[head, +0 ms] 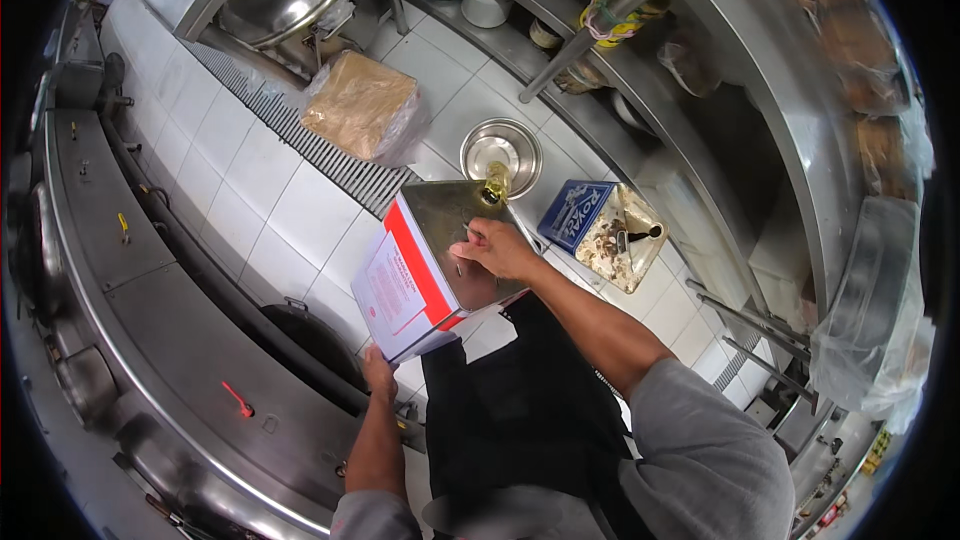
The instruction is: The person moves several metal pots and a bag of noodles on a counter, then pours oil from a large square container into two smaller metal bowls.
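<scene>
A large square metal tin [397, 281] with white and red printed sides is tilted before me. My right hand [491, 247] grips the wire handle on its metal top. Low on the tin, my left hand [379, 373] holds a bottom corner. Yellow oil [497, 174] runs from the tin's round spout hole. It falls into a round stainless steel pot [469, 141] standing on the floor beyond the tin. Right of the pot stands a blue square tin [570, 214] with a stained, rusty top and a dark opening.
A plastic-wrapped cardboard box [360, 105] sits beside the floor drain grate [315, 157]. A steel stove counter [180, 345] with coloured valve handles runs along the left. Steel shelving [720, 165] with tubs stands on the right. White tiles [255, 202] cover the floor.
</scene>
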